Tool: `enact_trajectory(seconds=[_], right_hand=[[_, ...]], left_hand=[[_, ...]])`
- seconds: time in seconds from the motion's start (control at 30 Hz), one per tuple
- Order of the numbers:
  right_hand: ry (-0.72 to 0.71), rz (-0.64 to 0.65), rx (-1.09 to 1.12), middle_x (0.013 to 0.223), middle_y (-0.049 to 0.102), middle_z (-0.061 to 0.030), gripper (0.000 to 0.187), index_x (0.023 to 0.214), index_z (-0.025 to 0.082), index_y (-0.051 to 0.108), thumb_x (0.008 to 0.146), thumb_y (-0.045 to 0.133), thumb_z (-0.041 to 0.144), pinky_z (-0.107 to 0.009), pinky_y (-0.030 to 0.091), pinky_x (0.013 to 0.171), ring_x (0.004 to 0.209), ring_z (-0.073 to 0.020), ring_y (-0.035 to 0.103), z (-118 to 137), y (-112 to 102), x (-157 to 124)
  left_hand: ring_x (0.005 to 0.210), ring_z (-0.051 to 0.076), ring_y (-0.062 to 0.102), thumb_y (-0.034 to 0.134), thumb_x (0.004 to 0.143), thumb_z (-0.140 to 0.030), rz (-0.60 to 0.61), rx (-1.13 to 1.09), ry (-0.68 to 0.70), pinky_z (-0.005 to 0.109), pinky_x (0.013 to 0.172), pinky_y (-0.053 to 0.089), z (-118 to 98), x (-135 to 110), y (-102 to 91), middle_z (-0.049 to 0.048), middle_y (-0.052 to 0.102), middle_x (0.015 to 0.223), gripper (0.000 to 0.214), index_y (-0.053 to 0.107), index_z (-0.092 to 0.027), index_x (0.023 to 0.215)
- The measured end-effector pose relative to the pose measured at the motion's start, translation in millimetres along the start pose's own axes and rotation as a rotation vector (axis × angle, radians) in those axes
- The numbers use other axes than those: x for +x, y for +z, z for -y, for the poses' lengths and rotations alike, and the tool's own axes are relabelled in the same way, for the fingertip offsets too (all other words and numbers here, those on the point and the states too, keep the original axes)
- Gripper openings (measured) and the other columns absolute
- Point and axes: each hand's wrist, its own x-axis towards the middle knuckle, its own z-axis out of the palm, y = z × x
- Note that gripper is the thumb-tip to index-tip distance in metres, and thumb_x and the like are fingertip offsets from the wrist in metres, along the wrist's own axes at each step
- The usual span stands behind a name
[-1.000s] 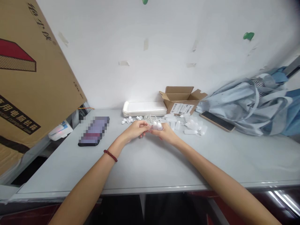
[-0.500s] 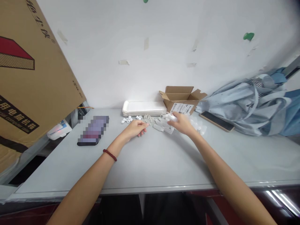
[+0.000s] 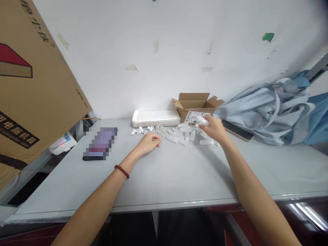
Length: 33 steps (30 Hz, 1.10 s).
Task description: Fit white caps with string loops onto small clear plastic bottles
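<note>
My left hand (image 3: 149,144) is closed with its fingers curled, low over the table. Whether anything is inside it is hidden. Close beyond it lie small white ring-like caps (image 3: 139,130) and a little heap of off-white loops (image 3: 160,130). My right hand (image 3: 213,127) grips clear and white plastic pieces (image 3: 201,120) in front of the small cardboard box (image 3: 194,96). Their exact kind is too blurred to tell. Several flat, frosted plastic tubes (image 3: 180,140) are scattered on the table between my hands, with more under my right hand.
A stack of white trays (image 3: 156,117) stands against the wall beside the box. On the left are a phone (image 3: 102,141) and a large carton (image 3: 43,92). To the right lie another phone (image 3: 237,131) and a light-blue fabric bag (image 3: 263,112).
My right hand has moved right and slightly up from the tube pile, carrying plastic pieces toward the front of the box. The left hand stays nearly in place, its fingers more curled.
</note>
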Motion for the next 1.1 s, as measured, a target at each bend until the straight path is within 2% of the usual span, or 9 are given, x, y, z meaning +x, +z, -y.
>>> enact_trajectory(seconds=[0.13,0.33,0.5,0.7,0.8,0.9,0.97,1.03,1.1], right_hand=[[0.058,0.054,-0.046,0.076,0.062,-0.0085,0.019,0.086,0.015,0.061,0.069,0.057,0.025,-0.031,0.038,0.062,0.072,-0.0255,0.057,-13.3,-6.6,2.6],[0.074,0.052,-0.069,0.066,0.059,-0.0061,0.010,0.073,0.017,0.060,0.069,0.058,0.025,-0.029,0.036,0.055,0.065,-0.0239,0.056,-21.0,-17.5,3.0],[0.069,0.212,-0.175,0.074,0.063,-0.0072,0.015,0.080,0.015,0.062,0.068,0.064,0.024,-0.026,0.037,0.053,0.070,-0.0241,0.059,-21.4,-16.6,0.9],[0.027,0.363,-0.464,0.083,0.065,-0.0120,0.022,0.088,0.015,0.065,0.066,0.061,0.014,-0.026,0.035,0.051,0.076,-0.0256,0.061,-17.8,-0.7,-4.6],[0.005,0.365,-0.496,0.082,0.064,-0.0123,0.021,0.087,0.015,0.065,0.066,0.061,0.013,-0.026,0.035,0.051,0.074,-0.0251,0.062,-15.1,2.1,-6.6],[0.044,0.289,-0.438,0.084,0.063,-0.0111,0.024,0.088,0.016,0.062,0.064,0.066,0.019,-0.027,0.037,0.054,0.076,-0.0257,0.061,-16.9,-2.7,-6.2],[0.066,0.217,-0.322,0.082,0.062,-0.0091,0.028,0.088,0.017,0.060,0.062,0.069,0.023,-0.027,0.037,0.055,0.076,-0.0256,0.059,-20.3,-8.4,-4.3],[0.083,0.135,-0.130,0.076,0.060,-0.0062,0.025,0.083,0.017,0.058,0.062,0.067,0.025,-0.027,0.037,0.054,0.072,-0.0237,0.057,-22.9,-13.7,-2.0],[0.124,0.069,0.144,0.069,0.056,-0.0033,0.021,0.076,0.017,0.055,0.062,0.065,0.028,-0.027,0.038,0.053,0.065,-0.0203,0.054,-22.5,-16.7,-0.4]], left_hand=[[0.054,0.011,0.049,0.053,0.074,-0.036,-0.012,0.054,0.034,0.024,0.054,0.039,3.9,1.8,1.2,0.0031,0.063,0.067,0.024,0.063,-0.013,0.073],[0.056,0.012,0.051,0.053,0.073,-0.036,-0.024,0.064,0.060,0.023,0.054,0.039,6.6,2.7,1.4,0.0029,0.064,0.067,0.024,0.063,-0.014,0.075],[0.055,0.012,0.051,0.053,0.073,-0.036,-0.028,0.078,0.055,0.023,0.052,0.036,7.1,2.7,2.8,0.0019,0.063,0.066,0.024,0.062,-0.015,0.081],[0.054,0.012,0.050,0.053,0.074,-0.036,-0.041,0.093,0.052,0.023,0.052,0.035,6.8,3.4,4.2,0.0017,0.063,0.067,0.025,0.062,-0.015,0.085],[0.054,0.012,0.050,0.054,0.075,-0.035,-0.048,0.094,0.043,0.023,0.052,0.035,7.9,3.1,2.0,0.0012,0.063,0.066,0.026,0.061,-0.016,0.091],[0.056,0.014,0.053,0.051,0.078,-0.031,-0.101,0.175,0.062,0.025,0.057,0.039,6.4,-0.5,3.9,0.0011,0.063,0.065,0.022,0.059,-0.017,0.093],[0.064,0.018,0.057,0.048,0.081,-0.026,-0.207,0.324,0.134,0.029,0.065,0.042,-0.5,-4.2,14.4,0.0034,0.064,0.069,0.019,0.059,-0.017,0.093],[0.079,0.022,0.060,0.042,0.085,-0.022,-0.278,0.511,0.291,0.033,0.073,0.044,-14.4,-5.9,35.6,0.0087,0.065,0.084,0.020,0.060,-0.017,0.093],[0.094,0.025,0.057,0.038,0.086,-0.016,-0.115,0.634,0.560,0.035,0.080,0.044,-33.5,-2.6,66.0,0.0124,0.062,0.097,0.023,0.060,-0.016,0.093]])
